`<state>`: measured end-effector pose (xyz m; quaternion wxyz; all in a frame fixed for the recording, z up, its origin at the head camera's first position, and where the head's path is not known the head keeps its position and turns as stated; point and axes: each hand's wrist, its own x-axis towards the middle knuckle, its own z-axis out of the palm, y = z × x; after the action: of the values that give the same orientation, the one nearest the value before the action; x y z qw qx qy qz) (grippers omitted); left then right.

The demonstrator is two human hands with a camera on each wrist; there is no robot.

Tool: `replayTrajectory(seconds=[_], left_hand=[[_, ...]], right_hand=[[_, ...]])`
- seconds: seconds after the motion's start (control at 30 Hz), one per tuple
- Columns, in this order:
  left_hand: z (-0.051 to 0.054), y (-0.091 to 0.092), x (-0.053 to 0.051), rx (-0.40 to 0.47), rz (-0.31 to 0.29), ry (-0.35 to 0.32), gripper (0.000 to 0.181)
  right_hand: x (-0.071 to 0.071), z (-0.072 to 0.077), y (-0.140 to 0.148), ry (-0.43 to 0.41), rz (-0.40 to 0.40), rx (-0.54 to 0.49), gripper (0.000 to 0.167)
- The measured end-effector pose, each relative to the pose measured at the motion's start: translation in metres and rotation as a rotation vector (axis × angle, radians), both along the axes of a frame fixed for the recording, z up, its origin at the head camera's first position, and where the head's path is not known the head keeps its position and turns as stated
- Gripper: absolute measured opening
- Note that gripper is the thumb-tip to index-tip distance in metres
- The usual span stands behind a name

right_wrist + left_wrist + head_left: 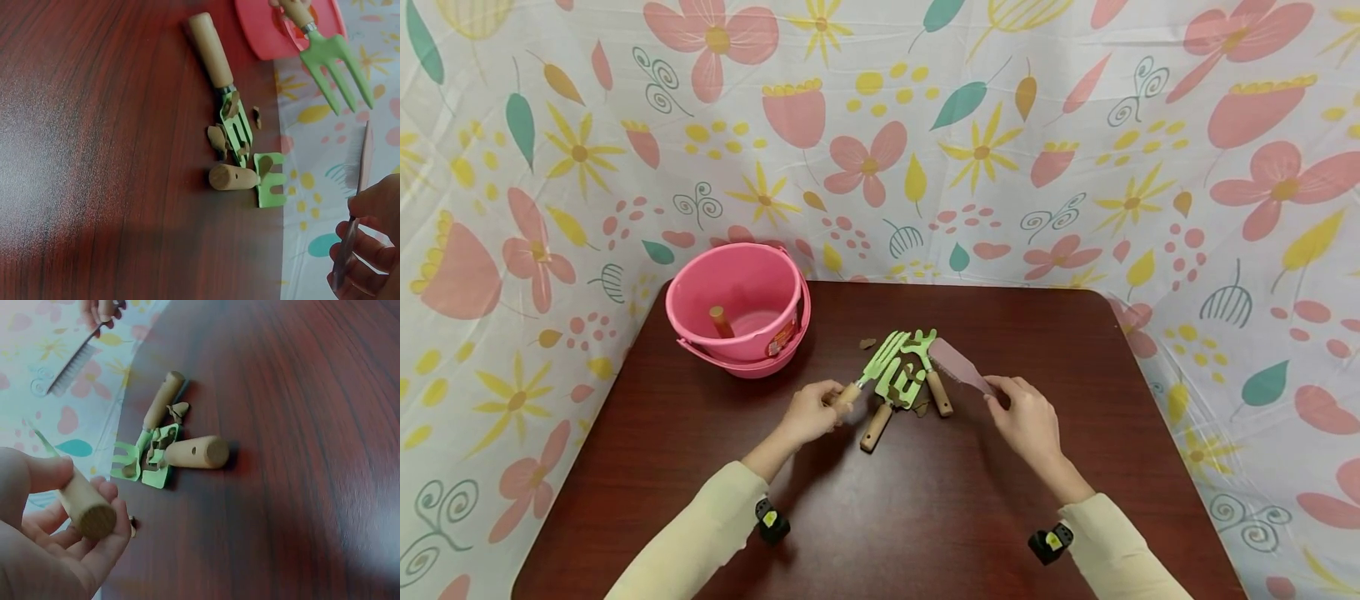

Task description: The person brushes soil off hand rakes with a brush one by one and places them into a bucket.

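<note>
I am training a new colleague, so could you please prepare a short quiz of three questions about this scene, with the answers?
1. What does the left hand hold?
2. True or false: the right hand holds a brush.
3. How many green-headed tools lie on the table?

Key:
1. A green fork, by its wooden handle.
2. True.
3. Two: the slotted trowel and the rake.

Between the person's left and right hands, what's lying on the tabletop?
In the head view, a green slotted trowel and a green rake lie between the left hand and right hand, with brown scraps on and around them.
</note>
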<state>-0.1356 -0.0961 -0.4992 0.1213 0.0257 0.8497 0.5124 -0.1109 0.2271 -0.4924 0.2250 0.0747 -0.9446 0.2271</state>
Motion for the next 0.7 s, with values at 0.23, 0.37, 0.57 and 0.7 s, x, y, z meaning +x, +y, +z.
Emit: replayTrajectory(seconds=[0.23, 0.37, 0.57, 0.7], left_hand=[[-0.011, 0.005, 0.0, 0.336, 0.02, -0.237, 0.028], [-0.016, 0.008, 0.001, 0.459, 0.003, -0.31, 0.031], [-0.019, 0.014, 0.004, 0.608, -0.014, -0.4, 0.036], [-0.022, 0.019, 0.005, 0.686, -0.027, -0.442, 0.04]], right_hand=[[-0.001, -0.001, -0.004, 0.0, 0.004, -0.028, 0.025], [-0.001, 0.0, -0.008, -0.029, 0.021, -0.055, 0.025], [-0.002, 0.003, -0.018, -0.056, 0.085, -0.089, 0.027], [-0.003, 0.004, -0.027, -0.072, 0.116, -0.099, 0.026]])
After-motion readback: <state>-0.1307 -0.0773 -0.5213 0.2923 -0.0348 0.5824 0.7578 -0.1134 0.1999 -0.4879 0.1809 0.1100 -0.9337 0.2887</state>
